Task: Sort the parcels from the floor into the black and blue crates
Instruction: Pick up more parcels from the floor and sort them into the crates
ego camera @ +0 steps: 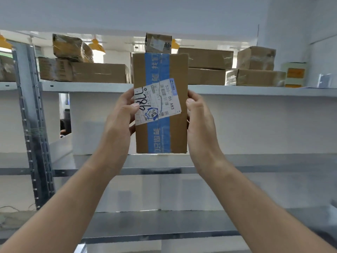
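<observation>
parcel [160,105]: brown cardboard box w/ blue tape strip down middle, white shipping label, handwritten nos.
pose: upright, long side vertical, held up off any surface

A parcel storeroom: grey metal shelving [255,90] carries stacked, taped cardboard boxes [102,73] with shipping labels.

The shipping label [157,101] on the parcel [179,132] reads "530- D5 A83".
</observation>
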Demonstrator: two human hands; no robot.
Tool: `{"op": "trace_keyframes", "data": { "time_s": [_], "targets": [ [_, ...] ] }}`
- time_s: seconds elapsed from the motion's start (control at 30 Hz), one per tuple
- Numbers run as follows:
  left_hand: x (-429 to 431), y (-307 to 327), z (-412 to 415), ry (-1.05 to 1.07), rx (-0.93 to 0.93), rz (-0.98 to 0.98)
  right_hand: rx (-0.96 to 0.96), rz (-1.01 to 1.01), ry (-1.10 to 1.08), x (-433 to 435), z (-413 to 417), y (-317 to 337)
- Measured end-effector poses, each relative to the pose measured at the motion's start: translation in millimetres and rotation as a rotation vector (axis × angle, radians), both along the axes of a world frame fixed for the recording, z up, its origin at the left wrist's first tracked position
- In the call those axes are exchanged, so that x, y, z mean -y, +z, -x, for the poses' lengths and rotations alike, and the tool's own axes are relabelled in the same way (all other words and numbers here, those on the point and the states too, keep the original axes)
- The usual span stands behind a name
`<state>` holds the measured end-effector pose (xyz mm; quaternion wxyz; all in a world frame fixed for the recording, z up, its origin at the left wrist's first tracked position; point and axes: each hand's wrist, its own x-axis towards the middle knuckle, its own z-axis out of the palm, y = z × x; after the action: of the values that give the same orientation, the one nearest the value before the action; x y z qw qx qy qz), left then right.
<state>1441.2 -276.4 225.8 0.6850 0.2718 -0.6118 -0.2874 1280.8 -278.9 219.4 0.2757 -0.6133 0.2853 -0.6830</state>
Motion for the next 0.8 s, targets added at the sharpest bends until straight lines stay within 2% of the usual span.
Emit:
{"op": "trace_keyframes", "data": {
  "time_s": [0.23, 0.53, 0.8],
  "targets": [
    [11, -2, 19, -0.261, -0.018, -0.124, -0.001, -0.085, -0.328, -37, 9, -9],
    [-22, -7, 97, -0.647, 0.003, -0.142, -0.049, -0.108, -0.745, -125, 65, -6],
    [-91, -22, 170, -0.846, 0.032, -0.107, 0.001, -0.161, -0.916, -211, 123, -13]
  ]
}}
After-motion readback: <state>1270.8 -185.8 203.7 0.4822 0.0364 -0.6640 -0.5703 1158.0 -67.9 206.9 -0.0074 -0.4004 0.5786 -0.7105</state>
